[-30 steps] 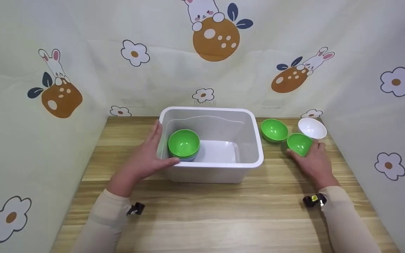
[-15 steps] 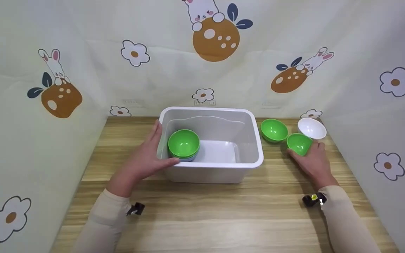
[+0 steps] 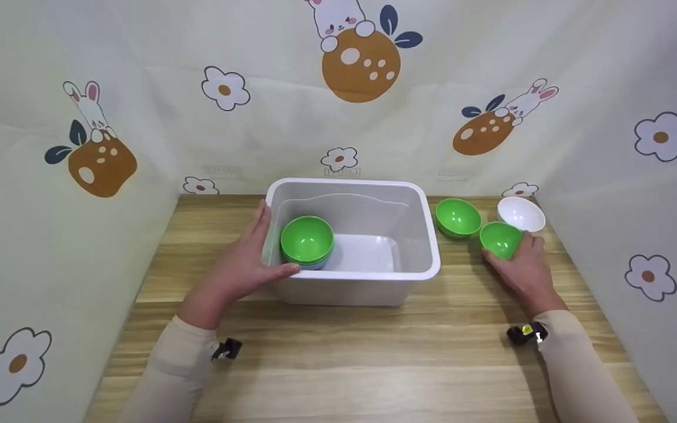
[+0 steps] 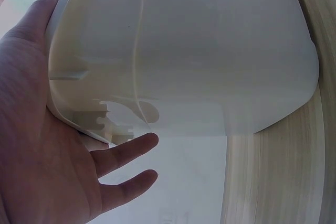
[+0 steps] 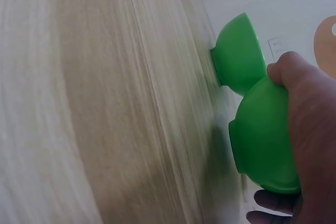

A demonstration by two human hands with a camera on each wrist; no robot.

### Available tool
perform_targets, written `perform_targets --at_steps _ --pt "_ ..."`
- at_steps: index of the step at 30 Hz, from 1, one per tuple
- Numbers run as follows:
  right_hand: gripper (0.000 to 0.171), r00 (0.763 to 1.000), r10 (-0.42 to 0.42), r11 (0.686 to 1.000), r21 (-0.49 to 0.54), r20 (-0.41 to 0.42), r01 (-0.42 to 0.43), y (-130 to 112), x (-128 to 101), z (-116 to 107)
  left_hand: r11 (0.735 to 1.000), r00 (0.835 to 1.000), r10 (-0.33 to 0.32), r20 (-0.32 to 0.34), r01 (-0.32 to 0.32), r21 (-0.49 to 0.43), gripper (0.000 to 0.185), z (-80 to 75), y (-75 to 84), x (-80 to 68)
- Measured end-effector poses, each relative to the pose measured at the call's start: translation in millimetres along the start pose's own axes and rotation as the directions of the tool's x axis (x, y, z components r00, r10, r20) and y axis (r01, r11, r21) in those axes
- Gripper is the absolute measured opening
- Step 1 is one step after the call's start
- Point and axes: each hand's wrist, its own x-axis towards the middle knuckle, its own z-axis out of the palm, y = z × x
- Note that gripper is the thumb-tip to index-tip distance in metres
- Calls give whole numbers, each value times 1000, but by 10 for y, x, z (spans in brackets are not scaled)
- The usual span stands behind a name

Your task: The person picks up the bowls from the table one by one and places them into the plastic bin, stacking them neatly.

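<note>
My left hand rests on the near left corner of a white plastic bin, its thumb on the front rim and its fingers straight along the left side. In the left wrist view two fingers stick out free past the bin's wall. Inside the bin, at its left, a green bowl sits on top of a stack with blue at the bottom. On the right, my right hand grips another green bowl between thumb and fingers. Whether this bowl touches the table cannot be told.
Beyond the gripped bowl a third green bowl stands beside the bin's right wall. A white bowl stands at the table's far right corner. Printed cloth walls enclose the wooden table at the back and both sides.
The right hand and its green bowl have shifted only very slightly. My left hand, the bin and the other bowls stay where they were.
</note>
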Motion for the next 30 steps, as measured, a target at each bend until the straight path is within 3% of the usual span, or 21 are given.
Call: perform_targets --at_steps 10,24,30 --pt "123 999 -39 999 -10 28 39 -62 7 -96 1000 1000 -1 -6 1 3 139 -3 -20 -2" --pt "127 996 -51 997 58 79 47 -271 9 -279 999 1000 23 -12 -22 25 136 8 -5 -6" --pt "123 995 -78 995 65 62 74 -374 11 -347 999 1000 18 -10 -18 26 138 9 -9 -5"
